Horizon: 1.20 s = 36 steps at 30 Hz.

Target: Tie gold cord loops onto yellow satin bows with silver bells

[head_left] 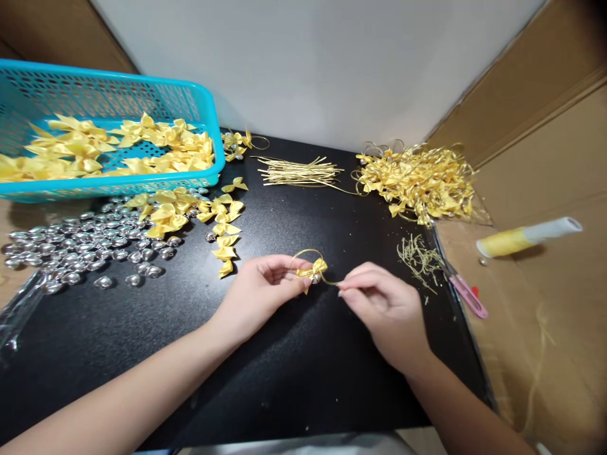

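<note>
Left hand (258, 292): fingertips pinched on a yellow ribbon bow (313, 270), held just above the black table (265, 379) near its middle.
Right hand (386, 309): thumb and forefinger closed on the gold cord (329, 280) trailing from the bow, just beside the left hand.
Cord loop (307, 254): arched over the bow, above the left fingertips.
Cord trimmings (420, 259): scattered toward the right edge, beside pink-handled scissors (467, 294).
Thread spool (526, 237): lying on cardboard past the right edge.
Silver beads (80, 243): spread along the left edge.
Loose bows (190, 212): strewn between beads and basket.
Blue basket (118, 183): far left corner, holding yellow bows.
Cut cords (298, 170): bundled at the far edge.
Finished bows (420, 180): heaped in the far right corner.
</note>
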Motion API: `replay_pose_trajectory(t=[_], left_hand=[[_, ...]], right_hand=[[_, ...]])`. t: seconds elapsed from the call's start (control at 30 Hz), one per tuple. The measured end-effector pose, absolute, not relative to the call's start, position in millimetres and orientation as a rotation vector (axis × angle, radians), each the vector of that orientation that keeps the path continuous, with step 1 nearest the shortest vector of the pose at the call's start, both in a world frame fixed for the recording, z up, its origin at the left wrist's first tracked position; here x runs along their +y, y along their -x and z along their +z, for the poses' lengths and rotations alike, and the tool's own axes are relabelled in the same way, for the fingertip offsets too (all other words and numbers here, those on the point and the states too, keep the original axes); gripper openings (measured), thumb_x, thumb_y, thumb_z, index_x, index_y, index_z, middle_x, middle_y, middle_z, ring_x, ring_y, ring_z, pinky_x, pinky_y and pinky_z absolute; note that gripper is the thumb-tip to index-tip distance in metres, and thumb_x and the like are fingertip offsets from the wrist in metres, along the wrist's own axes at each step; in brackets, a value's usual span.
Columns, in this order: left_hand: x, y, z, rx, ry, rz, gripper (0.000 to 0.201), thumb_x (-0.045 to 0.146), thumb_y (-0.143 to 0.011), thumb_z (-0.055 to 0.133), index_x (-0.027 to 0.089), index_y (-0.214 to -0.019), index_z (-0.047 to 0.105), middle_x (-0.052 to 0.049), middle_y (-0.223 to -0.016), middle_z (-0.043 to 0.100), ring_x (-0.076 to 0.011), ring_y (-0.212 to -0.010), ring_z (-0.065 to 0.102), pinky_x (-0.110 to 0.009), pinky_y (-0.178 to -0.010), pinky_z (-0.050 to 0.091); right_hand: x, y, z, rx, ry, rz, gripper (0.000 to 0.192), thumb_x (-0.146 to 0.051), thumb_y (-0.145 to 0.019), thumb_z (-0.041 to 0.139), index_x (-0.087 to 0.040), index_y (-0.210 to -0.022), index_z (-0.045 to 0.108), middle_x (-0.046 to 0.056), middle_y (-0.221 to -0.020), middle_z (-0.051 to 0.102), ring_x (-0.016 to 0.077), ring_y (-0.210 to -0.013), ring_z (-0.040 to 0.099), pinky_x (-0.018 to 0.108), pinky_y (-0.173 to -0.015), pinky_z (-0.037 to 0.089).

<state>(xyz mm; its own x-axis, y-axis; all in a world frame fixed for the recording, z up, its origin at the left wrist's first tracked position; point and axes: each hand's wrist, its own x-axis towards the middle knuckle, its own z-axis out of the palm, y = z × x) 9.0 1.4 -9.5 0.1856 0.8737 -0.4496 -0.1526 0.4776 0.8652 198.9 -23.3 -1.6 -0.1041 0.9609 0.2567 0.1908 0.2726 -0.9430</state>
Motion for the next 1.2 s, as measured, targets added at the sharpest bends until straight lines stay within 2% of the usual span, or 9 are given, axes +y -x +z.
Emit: replay_pose_trajectory(t=[0.2, 0.43, 0.63, 1.2], left_hand=[[1, -11, -5, 1.172, -0.831, 0.795, 0.017, 0.024, -0.065, 0.083, 0.018, -0.080, 0.078, -0.002, -0.078, 0.078, -0.0118, -0.069, 0.068, -0.018, -0.068, 0.052], [1, -11, -4, 1.204, -0.893, 0.794, 0.014, 0.025, -0.068, 0.080, 0.020, -0.081, 0.080, -0.002, -0.073, 0.077, -0.0135, -0.066, 0.066, -0.020, -0.066, 0.051], [0, -12, -3, 1.200, -0.911, 0.798, 0.013, 0.027, -0.068, 0.080, 0.021, -0.080, 0.080, -0.001, -0.076, 0.078, -0.0121, -0.069, 0.067, -0.018, -0.067, 0.050], [-2, -12, -2, 1.244, -1.009, 0.825, 0.015, 0.031, -0.070, 0.079, 0.019, -0.080, 0.079, -0.003, -0.079, 0.078, -0.0172, -0.072, 0.069, -0.023, -0.068, 0.053]], right_hand=[[-29, -184, -7, -1.629, 1.304, 0.949, 0.011, -0.012, -0.081, 0.065, -0.017, -0.077, 0.073, 0.001, -0.067, 0.068, 0.0121, -0.061, 0.062, 0.024, -0.060, 0.052], [-28, -183, -6, -1.672, 1.353, 0.838, 0.016, -0.009, -0.079, 0.060, -0.015, -0.068, 0.070, -0.001, -0.056, 0.060, 0.0094, -0.051, 0.053, 0.022, -0.052, 0.045], [-28, -183, -7, -1.693, 1.387, 0.809, 0.018, -0.009, -0.078, 0.059, -0.014, -0.065, 0.069, 0.000, -0.054, 0.058, 0.0090, -0.050, 0.050, 0.022, -0.051, 0.042], [-28, -184, -6, -1.685, 1.415, 0.813, 0.018, -0.009, -0.076, 0.058, -0.016, -0.062, 0.067, -0.002, -0.053, 0.056, 0.0090, -0.050, 0.049, 0.022, -0.051, 0.040]])
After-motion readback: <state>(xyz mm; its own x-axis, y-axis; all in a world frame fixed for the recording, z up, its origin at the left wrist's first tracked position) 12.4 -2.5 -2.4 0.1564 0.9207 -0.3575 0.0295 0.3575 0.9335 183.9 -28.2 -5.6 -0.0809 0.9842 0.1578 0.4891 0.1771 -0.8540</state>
